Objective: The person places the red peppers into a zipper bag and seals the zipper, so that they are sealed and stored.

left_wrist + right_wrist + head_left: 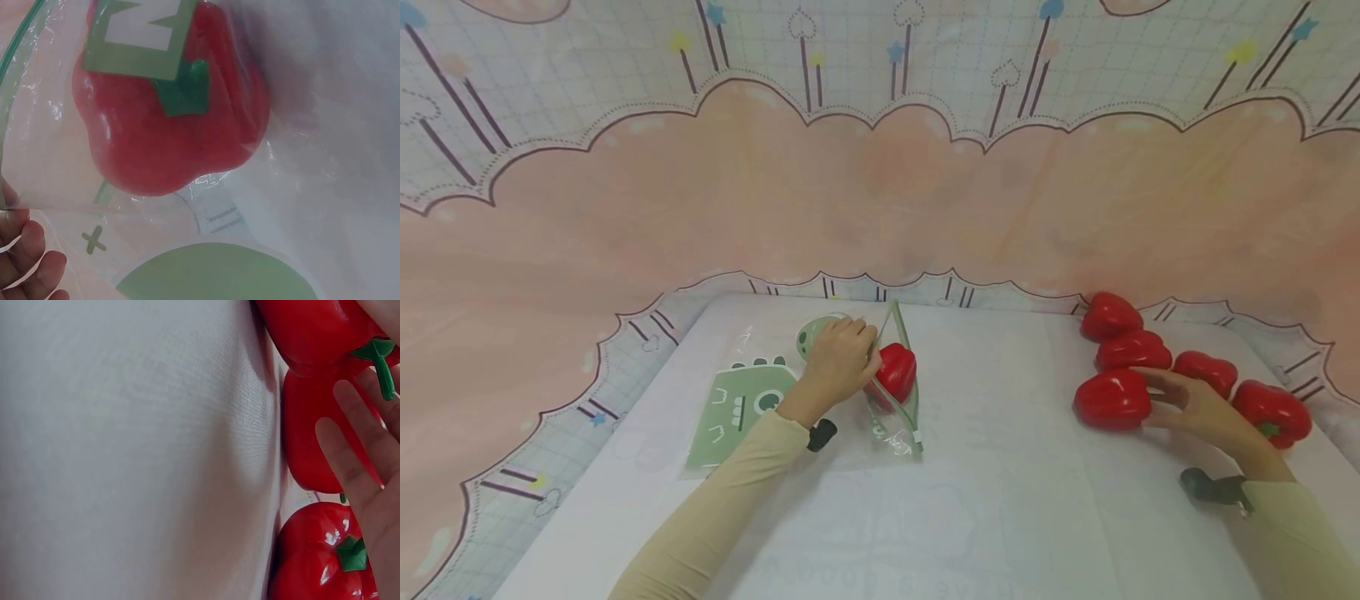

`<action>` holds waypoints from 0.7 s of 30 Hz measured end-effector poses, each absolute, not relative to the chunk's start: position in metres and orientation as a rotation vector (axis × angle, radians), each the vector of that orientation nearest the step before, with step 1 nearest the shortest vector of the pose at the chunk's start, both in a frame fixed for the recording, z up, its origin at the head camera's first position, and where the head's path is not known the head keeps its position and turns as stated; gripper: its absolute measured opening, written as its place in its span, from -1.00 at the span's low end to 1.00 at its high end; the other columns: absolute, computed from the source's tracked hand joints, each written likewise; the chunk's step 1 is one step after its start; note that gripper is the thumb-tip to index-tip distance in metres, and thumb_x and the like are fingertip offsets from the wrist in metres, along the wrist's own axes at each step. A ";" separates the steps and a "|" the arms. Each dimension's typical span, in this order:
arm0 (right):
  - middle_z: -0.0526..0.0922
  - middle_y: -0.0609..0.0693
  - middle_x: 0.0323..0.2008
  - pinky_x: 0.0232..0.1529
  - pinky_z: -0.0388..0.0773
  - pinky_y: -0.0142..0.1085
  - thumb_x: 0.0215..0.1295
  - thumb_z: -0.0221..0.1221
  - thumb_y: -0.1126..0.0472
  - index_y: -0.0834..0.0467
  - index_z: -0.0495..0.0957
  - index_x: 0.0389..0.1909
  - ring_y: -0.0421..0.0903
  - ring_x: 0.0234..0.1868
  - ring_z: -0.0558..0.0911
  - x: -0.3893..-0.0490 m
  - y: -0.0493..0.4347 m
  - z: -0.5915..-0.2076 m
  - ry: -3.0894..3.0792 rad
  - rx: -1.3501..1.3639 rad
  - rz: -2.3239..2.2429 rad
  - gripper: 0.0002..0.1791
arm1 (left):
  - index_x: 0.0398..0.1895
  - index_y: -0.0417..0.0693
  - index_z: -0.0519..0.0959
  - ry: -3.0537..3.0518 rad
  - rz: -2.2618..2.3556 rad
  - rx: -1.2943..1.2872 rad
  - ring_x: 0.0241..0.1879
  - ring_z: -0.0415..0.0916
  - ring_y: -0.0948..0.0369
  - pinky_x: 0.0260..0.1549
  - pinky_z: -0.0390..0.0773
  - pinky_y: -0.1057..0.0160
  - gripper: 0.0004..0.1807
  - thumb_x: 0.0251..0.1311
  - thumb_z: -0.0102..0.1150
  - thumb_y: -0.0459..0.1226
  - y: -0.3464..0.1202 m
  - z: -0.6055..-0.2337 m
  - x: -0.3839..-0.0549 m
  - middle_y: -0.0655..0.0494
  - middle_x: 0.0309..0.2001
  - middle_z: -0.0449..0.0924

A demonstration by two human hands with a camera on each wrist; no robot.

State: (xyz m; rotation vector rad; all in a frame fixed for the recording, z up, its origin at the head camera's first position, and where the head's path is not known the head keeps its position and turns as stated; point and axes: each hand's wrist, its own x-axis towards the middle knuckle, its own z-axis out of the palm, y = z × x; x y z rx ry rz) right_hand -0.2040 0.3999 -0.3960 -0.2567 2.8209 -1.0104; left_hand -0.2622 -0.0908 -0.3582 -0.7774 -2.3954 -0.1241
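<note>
A clear zip bag (741, 417) with a green monster print and a green zip edge lies on the table, its mouth facing right. One red bell pepper (897, 371) sits inside near the mouth; its green stem shows through the plastic in the left wrist view. My left hand (842, 358) pinches the upper rim of the bag, fingers curled. On the right, my right hand (1195, 408) is at the stem end of another red bell pepper (1111, 400), thumb and fingers on either side. Its visible fingers (350, 465) are fairly straight in the right wrist view.
Several more red bell peppers lie around the right hand: one at the back (1111, 317), one just in front of that (1135, 350), and one at the far right (1272, 412). A patterned cloth (880, 200) hangs behind the white table (985, 500).
</note>
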 end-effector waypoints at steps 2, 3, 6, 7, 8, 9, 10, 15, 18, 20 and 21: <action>0.26 0.36 0.29 -0.09 0.48 0.24 0.02 0.33 0.01 0.21 0.04 0.41 0.35 0.22 0.26 -0.205 0.400 -0.397 2.820 -0.269 -1.010 -0.01 | -0.48 -0.13 0.54 -2.392 -0.124 -0.777 -0.49 0.40 0.16 -0.45 0.44 0.26 -0.91 0.06 0.09 -0.28 -0.092 -0.358 -0.262 0.07 -0.56 0.51; 0.26 0.36 0.29 -0.07 0.47 0.26 0.02 0.33 0.01 0.22 0.04 0.41 0.35 0.23 0.25 -0.205 0.399 -0.397 2.819 -0.272 -1.006 -0.01 | -0.48 -0.13 0.54 -2.392 -0.121 -0.776 -0.49 0.41 0.16 -0.45 0.44 0.26 -0.91 0.06 0.09 -0.28 -0.092 -0.358 -0.262 0.07 -0.56 0.51; 0.26 0.37 0.30 -0.05 0.44 0.28 0.02 0.33 0.00 0.23 0.03 0.41 0.35 0.24 0.24 -0.206 0.398 -0.397 2.814 -0.263 -0.998 0.00 | -0.47 -0.13 0.54 -2.394 -0.122 -0.775 -0.49 0.41 0.16 -0.45 0.44 0.26 -0.91 0.06 0.09 -0.29 -0.092 -0.357 -0.261 0.06 -0.55 0.52; 0.25 0.38 0.30 -0.05 0.44 0.28 0.02 0.33 0.00 0.23 0.02 0.42 0.36 0.24 0.24 -0.206 0.398 -0.396 2.809 -0.256 -0.997 0.01 | -0.47 -0.13 0.54 -2.394 -0.123 -0.775 -0.49 0.41 0.16 -0.45 0.44 0.26 -0.91 0.07 0.09 -0.29 -0.092 -0.357 -0.261 0.06 -0.55 0.52; 0.25 0.39 0.30 -0.06 0.45 0.28 0.02 0.33 -0.01 0.23 0.01 0.42 0.37 0.24 0.24 -0.206 0.398 -0.396 2.802 -0.244 -1.000 0.01 | -0.46 -0.14 0.54 -2.394 -0.125 -0.776 -0.49 0.41 0.15 -0.45 0.45 0.26 -0.91 0.07 0.09 -0.29 -0.092 -0.357 -0.261 0.06 -0.55 0.52; 0.25 0.39 0.30 -0.07 0.46 0.26 0.02 0.33 -0.01 0.23 0.01 0.42 0.38 0.25 0.24 -0.206 0.397 -0.396 2.795 -0.231 -1.006 0.01 | -0.46 -0.14 0.54 -2.396 -0.126 -0.776 -0.49 0.41 0.15 -0.45 0.45 0.25 -0.90 0.07 0.09 -0.29 -0.092 -0.357 -0.261 0.06 -0.55 0.52; 0.25 0.39 0.30 -0.07 0.47 0.25 0.03 0.33 0.00 0.24 0.01 0.42 0.38 0.24 0.24 -0.206 0.397 -0.396 2.793 -0.221 -1.010 0.01 | -0.45 -0.14 0.55 -2.398 -0.127 -0.775 -0.48 0.41 0.15 -0.44 0.45 0.25 -0.90 0.07 0.09 -0.29 -0.092 -0.357 -0.261 0.05 -0.55 0.52; 0.29 0.40 0.27 -0.05 0.48 0.22 0.04 0.33 0.03 0.28 0.07 0.39 0.38 0.23 0.28 -0.207 0.393 -0.396 2.807 -0.211 -1.019 -0.04 | -0.43 -0.14 0.56 -2.412 -0.117 -0.767 -0.47 0.42 0.15 -0.42 0.47 0.26 -0.88 0.08 0.09 -0.27 -0.092 -0.357 -0.262 0.06 -0.53 0.54; 0.30 0.42 0.26 -0.04 0.49 0.20 0.02 0.34 0.02 0.30 0.08 0.38 0.39 0.22 0.28 -0.208 0.391 -0.396 2.823 -0.214 -1.001 -0.03 | -0.44 -0.13 0.56 -2.409 -0.115 -0.769 -0.46 0.43 0.15 -0.42 0.47 0.25 -0.89 0.08 0.09 -0.27 -0.092 -0.356 -0.262 0.06 -0.54 0.53; 0.30 0.40 0.26 -0.05 0.51 0.18 0.00 0.35 0.00 0.28 0.08 0.38 0.39 0.22 0.29 -0.209 0.389 -0.395 2.831 -0.211 -0.987 -0.01 | -0.44 -0.13 0.56 -2.402 -0.117 -0.774 -0.46 0.44 0.14 -0.42 0.48 0.25 -0.89 0.08 0.09 -0.27 -0.093 -0.356 -0.261 0.06 -0.54 0.53; 0.30 0.39 0.26 -0.06 0.52 0.17 -0.01 0.36 -0.01 0.27 0.08 0.38 0.39 0.22 0.30 -0.210 0.389 -0.395 2.835 -0.213 -0.981 0.00 | -0.44 -0.14 0.56 -2.401 -0.116 -0.775 -0.45 0.44 0.14 -0.41 0.48 0.25 -0.89 0.08 0.09 -0.27 -0.093 -0.355 -0.261 0.06 -0.54 0.54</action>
